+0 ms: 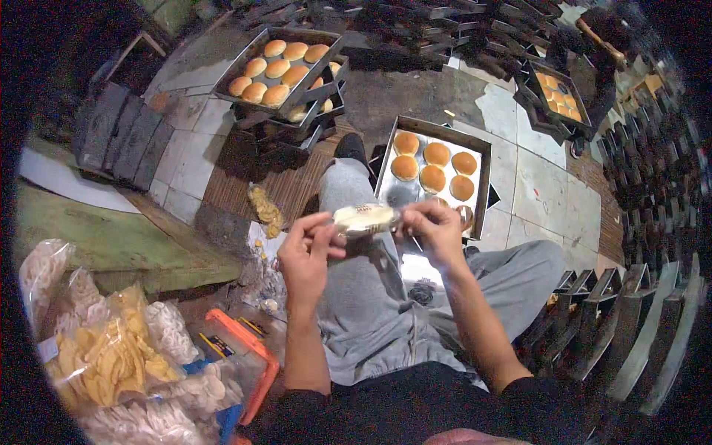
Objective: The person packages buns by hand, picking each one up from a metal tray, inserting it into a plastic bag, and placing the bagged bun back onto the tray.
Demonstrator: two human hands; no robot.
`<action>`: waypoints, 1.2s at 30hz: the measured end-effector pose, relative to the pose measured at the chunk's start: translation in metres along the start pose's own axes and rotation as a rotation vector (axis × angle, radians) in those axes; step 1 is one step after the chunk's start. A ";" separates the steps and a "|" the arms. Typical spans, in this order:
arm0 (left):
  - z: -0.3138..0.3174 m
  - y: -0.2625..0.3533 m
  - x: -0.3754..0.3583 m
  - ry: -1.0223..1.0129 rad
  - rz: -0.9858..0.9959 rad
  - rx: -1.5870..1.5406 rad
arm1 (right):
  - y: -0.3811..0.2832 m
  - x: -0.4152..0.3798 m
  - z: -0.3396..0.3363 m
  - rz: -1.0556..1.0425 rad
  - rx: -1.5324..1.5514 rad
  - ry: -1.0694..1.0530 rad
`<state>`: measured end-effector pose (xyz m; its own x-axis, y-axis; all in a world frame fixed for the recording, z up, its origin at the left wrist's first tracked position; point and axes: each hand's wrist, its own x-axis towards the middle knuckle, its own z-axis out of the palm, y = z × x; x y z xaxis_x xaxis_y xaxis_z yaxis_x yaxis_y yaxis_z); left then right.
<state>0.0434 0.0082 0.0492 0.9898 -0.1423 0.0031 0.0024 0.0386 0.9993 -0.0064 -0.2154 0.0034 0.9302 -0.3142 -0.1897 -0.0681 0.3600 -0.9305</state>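
Between my two hands, above my lap, is a wrapped bun (pixel 362 219), cream-coloured in clear plastic with dark print. It is slightly blurred. My left hand (pixel 305 256) pinches its left end with fingers and thumb. The fingers of my right hand (pixel 436 226) close on the gathered plastic at the other end. Just beyond my right hand sits a metal tray (pixel 483 178) with several golden-topped buns (pixel 433 178) in it. My right hand and forearm hide part of the tray's near side.
Stacked trays of buns (pixel 277 69) stand ahead to the left. Farther right, another bun tray (pixel 558 96) is near a person's arm (pixel 601 41). Clear bags of yellow and whitish pieces (pixel 122 352) lie at lower left by an orange crate edge (pixel 259 363). Dark metal trays (pixel 630 319) are stacked at right.
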 end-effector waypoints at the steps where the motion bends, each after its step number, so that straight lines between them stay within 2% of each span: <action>1: 0.000 -0.002 0.008 -0.008 0.001 -0.006 | -0.005 0.009 0.004 -0.005 -0.004 0.007; 3: 0.000 -0.007 0.022 0.022 0.169 -0.028 | -0.012 0.022 0.013 -0.217 -0.019 -0.050; 4: 0.000 -0.008 0.027 0.014 0.168 -0.038 | -0.019 0.022 0.022 -0.238 0.005 -0.028; 5: 0.000 -0.010 0.033 0.036 0.301 0.026 | -0.024 0.021 0.023 -0.243 -0.002 -0.018; 7: 0.001 -0.010 0.042 0.083 0.562 0.152 | -0.033 0.016 0.021 -0.105 -0.011 -0.054; 11: 0.008 0.010 0.046 0.024 0.465 0.198 | -0.062 0.016 0.027 -0.158 -0.203 0.099; 12: 0.013 0.016 0.054 -0.030 0.479 0.276 | -0.075 0.017 0.029 -0.003 -0.224 0.082; 13: 0.018 0.015 0.061 -0.032 0.471 0.282 | -0.067 0.029 0.030 -0.083 -0.259 -0.012; 15: 0.022 0.012 0.067 -0.032 0.467 0.623 | -0.039 0.056 0.023 -0.064 -0.229 -0.090; 16: 0.016 0.014 0.063 0.044 0.378 0.526 | -0.022 0.059 0.012 -0.026 -0.148 -0.078; 17: 0.009 0.014 0.056 0.053 0.389 0.539 | -0.019 0.060 0.011 0.003 -0.063 -0.066; 19: -0.005 0.008 0.031 0.054 0.218 0.609 | 0.011 0.042 0.010 0.108 -0.044 -0.102; 20: -0.010 -0.004 0.021 0.090 0.096 0.558 | 0.038 0.036 0.008 0.229 0.086 -0.105; 21: -0.017 -0.022 0.008 0.098 0.093 0.577 | 0.064 0.029 0.009 0.345 0.221 -0.099; 23: -0.029 -0.050 -0.009 0.080 -0.393 0.409 | 0.097 0.018 0.013 0.397 0.298 -0.088; 24: -0.021 -0.044 -0.015 0.088 -0.387 0.419 | 0.118 0.019 0.009 0.423 0.320 -0.114; 25: -0.004 -0.034 -0.024 0.112 -0.366 0.265 | 0.115 0.020 0.011 0.425 0.331 -0.115; 26: 0.010 -0.029 -0.033 0.130 -0.352 0.111 | 0.107 0.019 0.013 0.366 0.175 -0.076; 27: 0.020 -0.030 -0.039 0.122 -0.365 0.119 | 0.101 0.016 0.012 0.310 0.015 -0.034; 28: 0.031 -0.033 -0.037 0.028 -0.254 0.243 | 0.097 0.019 0.005 0.383 0.151 0.015; 29: 0.038 -0.036 -0.032 -0.067 -0.133 0.362 | 0.088 0.019 -0.009 0.451 0.456 -0.027; 30: 0.039 -0.047 -0.025 -0.240 0.270 0.764 | 0.073 0.017 -0.015 0.446 0.561 -0.005; 31: 0.045 -0.058 -0.026 -0.250 0.274 0.756 | 0.062 0.013 -0.021 0.443 0.664 0.020; 32: 0.059 -0.056 -0.026 -0.318 0.286 0.769 | 0.076 0.014 -0.046 0.376 0.271 0.027; 33: 0.071 -0.054 -0.025 -0.385 0.299 0.782 | 0.090 0.020 -0.055 0.374 0.268 0.040; 36: 0.089 -0.053 -0.012 -0.391 0.360 0.741 | 0.106 0.048 -0.071 0.317 0.133 0.153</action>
<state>0.0183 -0.0805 -0.0005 0.7939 -0.5750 0.1978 -0.5232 -0.4803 0.7040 0.0060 -0.2546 -0.1266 0.8051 -0.2930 -0.5157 -0.2873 0.5680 -0.7713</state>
